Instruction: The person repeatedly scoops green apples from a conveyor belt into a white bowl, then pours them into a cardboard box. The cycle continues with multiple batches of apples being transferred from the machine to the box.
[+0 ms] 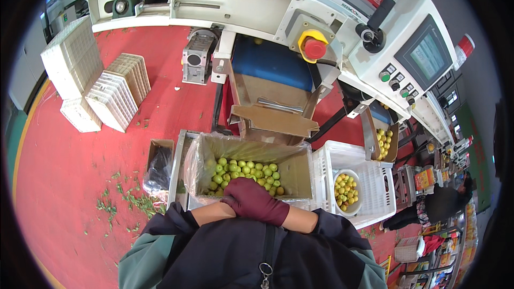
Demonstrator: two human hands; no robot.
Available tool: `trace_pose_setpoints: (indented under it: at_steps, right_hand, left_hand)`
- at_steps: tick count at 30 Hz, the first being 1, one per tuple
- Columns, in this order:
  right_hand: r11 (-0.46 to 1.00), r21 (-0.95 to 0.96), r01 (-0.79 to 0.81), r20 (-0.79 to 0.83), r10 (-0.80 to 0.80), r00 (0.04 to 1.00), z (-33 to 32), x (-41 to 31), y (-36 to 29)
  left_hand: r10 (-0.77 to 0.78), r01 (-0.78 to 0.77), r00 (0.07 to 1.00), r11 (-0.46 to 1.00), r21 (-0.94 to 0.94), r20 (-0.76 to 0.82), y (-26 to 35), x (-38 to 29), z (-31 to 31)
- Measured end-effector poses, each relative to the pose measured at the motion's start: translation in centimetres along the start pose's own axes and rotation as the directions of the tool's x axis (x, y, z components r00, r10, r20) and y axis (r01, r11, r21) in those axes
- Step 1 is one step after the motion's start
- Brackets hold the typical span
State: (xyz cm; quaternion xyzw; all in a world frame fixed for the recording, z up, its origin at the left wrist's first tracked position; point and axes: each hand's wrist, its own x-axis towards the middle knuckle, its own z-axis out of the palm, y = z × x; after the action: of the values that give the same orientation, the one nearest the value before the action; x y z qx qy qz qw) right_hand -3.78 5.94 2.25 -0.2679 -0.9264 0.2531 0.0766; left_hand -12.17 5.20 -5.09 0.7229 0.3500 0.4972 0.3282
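Both hands are together in front of my body, at the near edge of a lined cardboard box (295,172). My right hand (257,201), in a dark red glove, lies over my left hand (229,200), of which only a small part shows; its fingers are hidden. Whether either hand holds anything cannot be seen. Green-yellow round fruits (259,171) fill the bottom of the box, just beyond my hands. A clear plastic liner hangs over the box's left side. Above the box ends a chute with a cardboard flap (273,119) and a blue belt (273,64).
On the right, a white plastic crate (375,184) holds a white bowl (360,204) of yellowish fruits. A small carton (160,144) with dark plastic stands left. White crates (72,60) are stacked farther left. A machine with an emergency stop button (314,49) spans the front. A person (443,204) bends at right.
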Motion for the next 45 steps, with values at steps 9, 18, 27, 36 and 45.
trace_pose_setpoints:
  at_steps: [9, 18, 27, 36, 45]
  right_hand:
    - [0.997, -0.082, 0.008, 0.051, -0.004, 0.999, -0.7, -0.1, 0.1]
    - [0.998, -0.01, -0.065, -0.33, 0.058, 0.942, 0.5, -5.5, 6.1]
    - [0.972, -0.111, -0.208, -0.087, 0.199, 0.976, 2.0, -11.5, 10.1]
    - [0.945, -0.132, -0.299, -0.115, 0.285, 0.952, 2.9, -11.4, 10.8]
    - [0.918, -0.164, -0.36, -0.037, 0.359, 0.933, 2.2, -10.8, 9.9]
  left_hand:
    - [-0.018, 0.018, 1.0, 1.0, -0.006, 0.013, -0.8, -0.2, 0.4]
    - [-0.216, 0.083, 0.918, 0.925, 0.371, 0.333, -1.0, -1.4, -0.4]
    - [-0.198, -0.093, 0.901, 0.782, 0.616, 0.386, -1.4, -2.1, -0.7]
    - [-0.225, -0.047, 0.909, 0.781, 0.622, 0.351, -1.0, -2.4, -1.3]
    - [-0.229, -0.064, 0.908, 0.753, 0.655, 0.352, -1.5, -3.1, -1.8]
